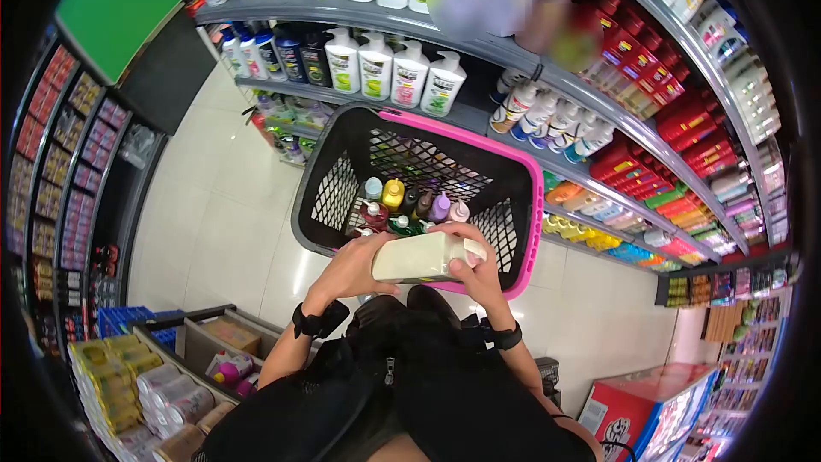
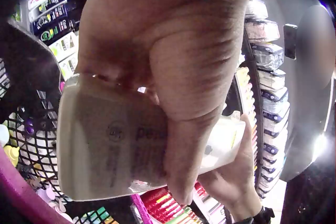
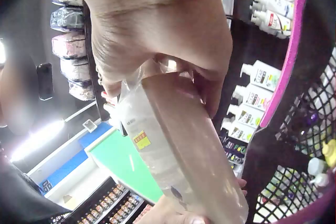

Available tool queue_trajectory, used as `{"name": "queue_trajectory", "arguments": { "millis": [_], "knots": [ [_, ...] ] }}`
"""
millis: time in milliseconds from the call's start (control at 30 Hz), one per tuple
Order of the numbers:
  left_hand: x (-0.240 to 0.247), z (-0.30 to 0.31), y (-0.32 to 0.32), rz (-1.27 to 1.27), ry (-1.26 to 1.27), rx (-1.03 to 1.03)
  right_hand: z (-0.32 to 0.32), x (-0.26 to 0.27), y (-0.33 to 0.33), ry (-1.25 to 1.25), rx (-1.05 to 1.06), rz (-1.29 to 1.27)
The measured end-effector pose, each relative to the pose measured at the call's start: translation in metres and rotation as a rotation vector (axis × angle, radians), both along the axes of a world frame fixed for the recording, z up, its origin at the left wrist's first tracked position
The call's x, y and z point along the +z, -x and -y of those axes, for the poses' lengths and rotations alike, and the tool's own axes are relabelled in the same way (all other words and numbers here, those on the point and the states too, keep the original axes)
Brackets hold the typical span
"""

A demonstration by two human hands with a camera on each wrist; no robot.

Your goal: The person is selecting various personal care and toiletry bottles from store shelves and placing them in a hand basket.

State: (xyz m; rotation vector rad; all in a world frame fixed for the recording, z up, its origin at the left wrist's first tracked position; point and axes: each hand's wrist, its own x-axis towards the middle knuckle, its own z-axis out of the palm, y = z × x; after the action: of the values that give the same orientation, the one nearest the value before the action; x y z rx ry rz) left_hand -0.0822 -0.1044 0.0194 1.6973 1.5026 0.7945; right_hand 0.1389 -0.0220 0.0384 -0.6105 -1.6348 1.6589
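Note:
A large cream-coloured pump bottle (image 1: 416,258) lies on its side between both hands, above the near edge of the basket. My left hand (image 1: 355,261) grips its base end, and the left wrist view shows the thumb (image 2: 184,155) laid across the printed bottle. Around the neck end curl the fingers of my right hand (image 1: 475,269). A yellow price sticker (image 3: 142,139) shows on the bottle's side in the right wrist view. Below stands a black basket (image 1: 329,150) with a pink rim, holding several bottles, among them a yellow bottle (image 1: 393,193) and a purple bottle (image 1: 440,207).
Shelves (image 1: 342,10) with rows of white pump bottles (image 1: 376,64) run behind the basket. Red bottles (image 1: 629,162) fill the shelves to the right. At lower left, stacked cans (image 1: 107,376) stand beside a divided bin (image 1: 201,338). A red and blue freezer (image 1: 641,406) stands at lower right.

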Motion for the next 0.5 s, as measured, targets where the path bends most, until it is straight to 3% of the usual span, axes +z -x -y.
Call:
{"name": "queue_trajectory", "arguments": {
  "millis": [233,500],
  "knots": [
    [0.0,-0.032,-0.014,-0.004,0.039,-0.108,-0.009,-0.005,-0.023,0.02,-0.134,-0.008],
    [-0.01,-0.063,-0.024,-0.029,0.053,-0.073,-0.055,-0.012,-0.038,0.054,-0.042,0.05]
  ]
}}
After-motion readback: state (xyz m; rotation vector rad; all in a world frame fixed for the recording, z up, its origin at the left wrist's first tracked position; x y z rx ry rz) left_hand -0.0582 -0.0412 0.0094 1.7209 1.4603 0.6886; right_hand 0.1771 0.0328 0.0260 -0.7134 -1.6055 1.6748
